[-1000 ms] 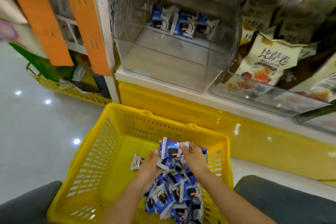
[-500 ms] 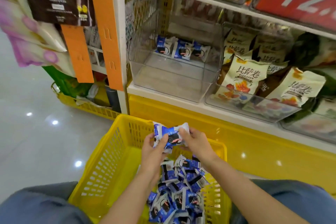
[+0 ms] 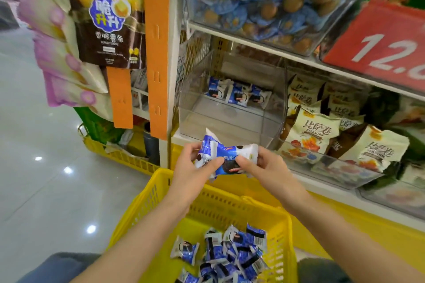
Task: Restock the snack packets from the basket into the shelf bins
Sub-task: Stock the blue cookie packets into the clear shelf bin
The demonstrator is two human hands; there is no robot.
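A bunch of blue-and-white snack packets (image 3: 226,155) is held up between both hands, just in front of the clear shelf bin (image 3: 230,119). My left hand (image 3: 195,167) grips the bunch from the left and my right hand (image 3: 264,167) from the right. Three matching packets (image 3: 238,95) stand at the back of that bin. Below, the yellow basket (image 3: 161,193) holds several more blue packets (image 3: 230,253) piled at its near right.
A neighbouring clear bin (image 3: 333,167) to the right holds cream snack bags. An upper bin (image 3: 264,2) is full of blue-wrapped snacks, beside a red price sign (image 3: 386,48). Hanging bags and orange strips (image 3: 158,53) are at left. A second yellow basket (image 3: 119,154) sits on the floor.
Both hands lifted a bunch of packets out of the basket pile and raised it toward the clear bin. The view tilted upward.
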